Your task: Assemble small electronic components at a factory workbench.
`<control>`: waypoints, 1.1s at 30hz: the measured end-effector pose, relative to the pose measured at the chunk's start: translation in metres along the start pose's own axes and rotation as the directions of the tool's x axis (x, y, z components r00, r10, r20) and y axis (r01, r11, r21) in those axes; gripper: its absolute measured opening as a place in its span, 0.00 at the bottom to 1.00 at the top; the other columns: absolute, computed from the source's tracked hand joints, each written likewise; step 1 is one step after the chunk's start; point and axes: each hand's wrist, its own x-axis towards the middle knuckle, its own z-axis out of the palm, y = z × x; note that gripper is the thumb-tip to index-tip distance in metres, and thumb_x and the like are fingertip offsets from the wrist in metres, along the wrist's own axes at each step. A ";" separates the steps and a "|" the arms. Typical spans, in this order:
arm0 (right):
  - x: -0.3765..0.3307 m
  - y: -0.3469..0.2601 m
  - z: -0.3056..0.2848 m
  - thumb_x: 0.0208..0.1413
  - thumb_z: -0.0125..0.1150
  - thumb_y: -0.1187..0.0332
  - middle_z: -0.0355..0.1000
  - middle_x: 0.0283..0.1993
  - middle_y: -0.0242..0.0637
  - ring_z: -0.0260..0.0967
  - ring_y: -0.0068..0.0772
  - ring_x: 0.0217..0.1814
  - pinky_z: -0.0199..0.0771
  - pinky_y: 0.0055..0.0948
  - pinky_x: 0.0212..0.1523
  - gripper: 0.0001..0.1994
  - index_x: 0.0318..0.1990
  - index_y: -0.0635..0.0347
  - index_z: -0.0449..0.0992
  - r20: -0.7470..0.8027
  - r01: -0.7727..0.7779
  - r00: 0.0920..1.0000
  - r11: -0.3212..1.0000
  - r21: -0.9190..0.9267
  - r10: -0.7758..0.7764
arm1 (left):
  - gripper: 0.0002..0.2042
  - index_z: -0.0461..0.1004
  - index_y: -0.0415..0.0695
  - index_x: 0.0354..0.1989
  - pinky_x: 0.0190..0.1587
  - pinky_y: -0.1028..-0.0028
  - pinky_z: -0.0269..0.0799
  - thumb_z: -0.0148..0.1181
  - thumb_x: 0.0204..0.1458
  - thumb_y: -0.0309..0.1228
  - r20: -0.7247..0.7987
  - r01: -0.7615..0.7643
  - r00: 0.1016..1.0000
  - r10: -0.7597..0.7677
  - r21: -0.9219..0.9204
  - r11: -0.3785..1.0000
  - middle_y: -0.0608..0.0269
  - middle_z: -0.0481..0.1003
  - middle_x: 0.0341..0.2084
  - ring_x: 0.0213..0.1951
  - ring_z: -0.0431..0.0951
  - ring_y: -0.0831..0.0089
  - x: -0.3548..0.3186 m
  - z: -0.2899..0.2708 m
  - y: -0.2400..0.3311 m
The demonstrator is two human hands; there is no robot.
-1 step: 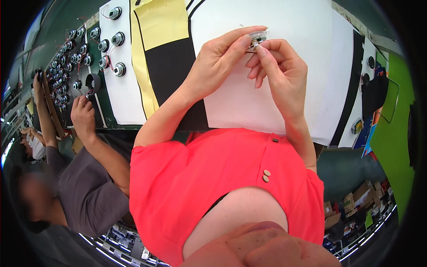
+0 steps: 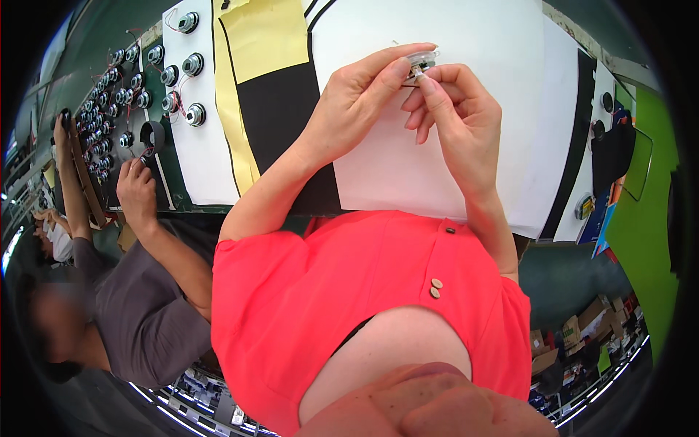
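Both hands pinch one small round metal-and-clear-plastic speaker-like part [image 2: 421, 61] above the white sheet [image 2: 466, 146] on the worktop [image 2: 641, 218]: the left hand [image 2: 357, 102] grips its rim between thumb and forefinger, and the right hand [image 2: 455, 116] closes its fingertips on the near edge. It looks light and stiff, with thin wires likely fragile, so the rim seems the safest hold. Similar round parts [image 2: 191, 65] lie in rows on the left, near a co-worker's hand [image 2: 136, 191].

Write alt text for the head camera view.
Both hands, left hand and right hand, pinch a small round metal part over a white sheet. At left, a co-worker's hand rests near rows of similar parts.
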 end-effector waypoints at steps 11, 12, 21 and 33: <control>0.003 0.004 -0.006 0.69 0.53 0.74 0.76 0.28 0.36 0.72 0.19 0.26 0.70 0.19 0.22 0.05 0.41 0.67 0.72 0.026 0.033 0.999 0.999 0.018 -0.033 | 0.18 0.74 0.46 0.63 0.52 0.77 0.73 0.46 0.72 0.37 -0.004 0.011 1.000 -0.011 0.073 0.997 0.68 0.81 0.41 0.43 0.76 0.82 -0.002 0.002 0.003; 0.005 0.002 -0.006 0.69 0.53 0.74 0.76 0.28 0.36 0.72 0.19 0.26 0.70 0.18 0.22 0.05 0.41 0.67 0.72 0.035 0.041 0.999 0.999 0.023 -0.041 | 0.18 0.74 0.46 0.63 0.52 0.77 0.73 0.46 0.72 0.37 -0.003 0.018 1.000 -0.018 0.072 0.997 0.68 0.81 0.41 0.43 0.76 0.82 -0.002 0.002 0.002; 0.003 -0.005 -0.009 0.67 0.57 0.72 0.76 0.30 0.33 0.71 0.20 0.28 0.71 0.21 0.29 0.06 0.46 0.64 0.75 -0.015 0.073 0.997 0.962 -0.265 -0.080 | 0.19 0.74 0.40 0.61 0.49 0.77 0.76 0.45 0.72 0.37 -0.025 -0.055 0.998 0.053 -0.087 0.995 0.64 0.80 0.42 0.42 0.78 0.80 0.003 0.000 -0.003; 0.010 0.015 -0.022 0.66 0.59 0.71 0.74 0.38 0.32 0.71 0.19 0.37 0.74 0.21 0.37 0.11 0.53 0.62 0.74 0.050 0.161 0.987 0.974 -0.160 -0.155 | 0.21 0.71 0.35 0.57 0.42 0.72 0.81 0.39 0.73 0.41 0.070 0.134 0.990 -0.125 -0.161 0.978 0.59 0.77 0.45 0.43 0.79 0.74 -0.002 -0.001 0.009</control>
